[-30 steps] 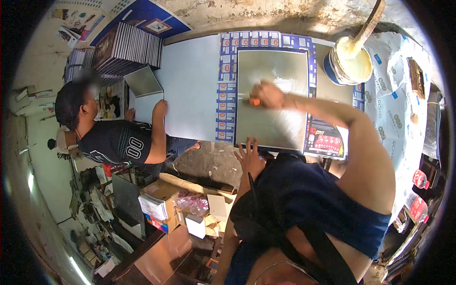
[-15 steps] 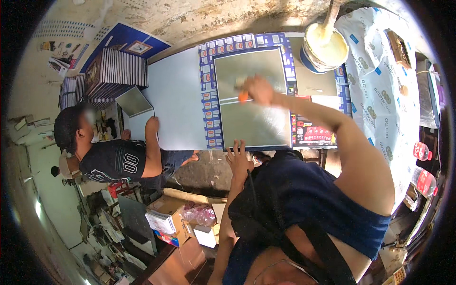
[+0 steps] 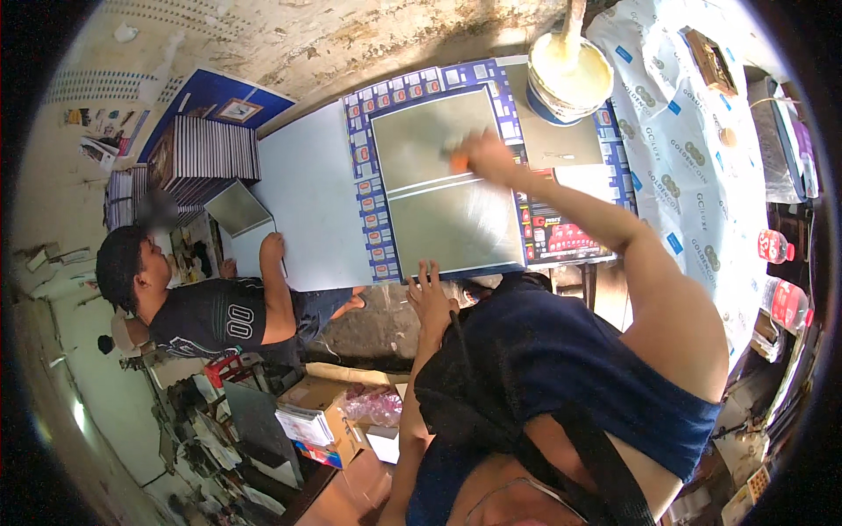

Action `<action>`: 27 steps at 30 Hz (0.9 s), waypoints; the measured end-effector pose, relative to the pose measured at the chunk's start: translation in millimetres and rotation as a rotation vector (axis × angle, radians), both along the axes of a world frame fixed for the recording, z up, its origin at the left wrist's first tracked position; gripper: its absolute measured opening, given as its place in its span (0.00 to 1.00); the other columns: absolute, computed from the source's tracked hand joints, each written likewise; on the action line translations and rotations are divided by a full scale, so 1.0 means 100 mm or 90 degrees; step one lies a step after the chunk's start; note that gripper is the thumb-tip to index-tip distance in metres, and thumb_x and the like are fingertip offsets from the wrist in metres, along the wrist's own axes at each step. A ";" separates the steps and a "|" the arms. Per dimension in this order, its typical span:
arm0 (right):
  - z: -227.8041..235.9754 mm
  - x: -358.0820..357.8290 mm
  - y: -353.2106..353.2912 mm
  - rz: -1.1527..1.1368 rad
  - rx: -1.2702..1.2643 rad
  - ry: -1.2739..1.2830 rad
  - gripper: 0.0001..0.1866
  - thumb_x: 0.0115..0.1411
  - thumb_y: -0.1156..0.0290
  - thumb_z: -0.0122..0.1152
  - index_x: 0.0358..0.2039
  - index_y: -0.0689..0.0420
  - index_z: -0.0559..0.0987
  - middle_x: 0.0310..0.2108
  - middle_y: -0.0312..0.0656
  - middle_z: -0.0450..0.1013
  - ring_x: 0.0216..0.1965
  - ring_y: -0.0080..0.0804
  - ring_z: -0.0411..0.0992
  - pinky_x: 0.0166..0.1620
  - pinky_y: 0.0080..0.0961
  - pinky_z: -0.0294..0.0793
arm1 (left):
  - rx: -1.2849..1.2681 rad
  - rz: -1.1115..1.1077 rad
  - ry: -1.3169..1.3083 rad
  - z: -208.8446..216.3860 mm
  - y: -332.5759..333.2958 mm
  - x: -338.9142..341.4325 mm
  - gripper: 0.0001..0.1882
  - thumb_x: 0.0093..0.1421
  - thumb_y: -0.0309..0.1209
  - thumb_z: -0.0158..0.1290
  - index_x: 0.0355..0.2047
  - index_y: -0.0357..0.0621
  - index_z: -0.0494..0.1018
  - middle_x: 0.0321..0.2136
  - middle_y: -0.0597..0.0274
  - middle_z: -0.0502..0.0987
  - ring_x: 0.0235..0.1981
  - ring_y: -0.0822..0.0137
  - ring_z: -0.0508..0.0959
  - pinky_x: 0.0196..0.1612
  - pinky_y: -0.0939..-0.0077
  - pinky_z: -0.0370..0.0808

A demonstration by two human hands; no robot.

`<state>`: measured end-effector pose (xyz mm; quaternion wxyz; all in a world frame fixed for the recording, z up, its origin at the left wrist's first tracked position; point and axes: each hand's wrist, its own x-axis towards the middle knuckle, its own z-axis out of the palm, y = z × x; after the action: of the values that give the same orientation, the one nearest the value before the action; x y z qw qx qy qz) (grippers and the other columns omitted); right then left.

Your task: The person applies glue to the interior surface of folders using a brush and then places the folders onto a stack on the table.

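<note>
Two grey boards with a narrow pale strip between them form an open book cover (image 3: 456,230), which lies on a blue patterned sheet (image 3: 367,175) on the worktable. My right hand (image 3: 489,158) is closed around a brush (image 3: 459,159) with an orange part, over the far board; motion blurs its tip. A wet-looking sheen shows on the near board. My left hand (image 3: 430,298) has its fingers spread against the cover's near edge and holds nothing. Beyond my right arm stands a white bucket (image 3: 548,103) of cream-coloured paste, with a thick stick in it.
At left, another person (image 3: 210,302) in a black shirt handles a grey board (image 3: 239,209) beside a tall stack of books (image 3: 215,149). A white tabletop (image 3: 316,206) lies between us. White printed wrapping (image 3: 675,167) covers a pile at right. An open carton (image 3: 338,416) stands below the table.
My right hand has moved the brush slightly right across the far board, while my left hand stays at the near edge. The whole view has shifted and tilted a little.
</note>
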<state>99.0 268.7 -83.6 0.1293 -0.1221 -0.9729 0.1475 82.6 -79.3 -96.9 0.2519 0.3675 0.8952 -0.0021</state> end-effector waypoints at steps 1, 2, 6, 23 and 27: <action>-0.08 0.10 -0.41 0.058 -0.065 0.033 0.22 0.51 0.70 0.63 0.48 0.41 0.78 0.36 0.37 0.77 0.43 0.34 0.75 0.49 0.39 0.66 | 0.001 0.002 -0.001 0.01 0.00 0.01 0.57 0.39 0.30 0.65 0.70 0.52 0.49 0.70 0.56 0.45 0.67 0.31 0.46 0.64 0.32 0.52; -0.04 0.26 -0.78 0.086 -0.124 0.013 0.18 0.53 0.67 0.62 0.46 0.42 0.79 0.35 0.38 0.77 0.44 0.34 0.74 0.49 0.40 0.66 | -0.006 0.003 -0.011 0.03 0.03 0.00 0.56 0.40 0.30 0.64 0.70 0.52 0.49 0.70 0.56 0.45 0.67 0.31 0.46 0.64 0.31 0.51; 0.18 0.62 -1.20 0.124 -0.242 0.018 0.09 0.59 0.60 0.60 0.38 0.47 0.81 0.27 0.41 0.76 0.36 0.38 0.76 0.46 0.42 0.68 | -0.054 0.045 -0.031 0.08 -0.03 0.04 0.55 0.42 0.29 0.60 0.71 0.57 0.45 0.71 0.59 0.41 0.69 0.35 0.41 0.66 0.35 0.48; -0.05 1.82 -0.73 -0.449 -0.150 0.096 0.08 0.56 0.69 0.64 0.32 0.59 0.81 0.21 0.45 0.75 0.23 0.40 0.75 0.29 0.36 0.73 | 0.018 -0.011 -0.010 0.14 0.04 0.01 0.54 0.42 0.28 0.64 0.69 0.48 0.50 0.70 0.51 0.46 0.67 0.30 0.47 0.62 0.28 0.51; 0.44 1.59 -0.89 -0.443 -0.286 0.335 0.08 0.54 0.69 0.67 0.31 0.58 0.79 0.22 0.44 0.74 0.25 0.38 0.74 0.30 0.36 0.74 | 0.016 -0.020 0.009 0.14 -0.02 0.02 0.52 0.42 0.27 0.61 0.69 0.49 0.50 0.69 0.52 0.47 0.66 0.29 0.48 0.62 0.30 0.52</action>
<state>257.9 180.0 -39.9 0.3828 -0.4234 -0.7528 0.3279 85.0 -81.7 -82.9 0.2409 0.3846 0.8911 0.0023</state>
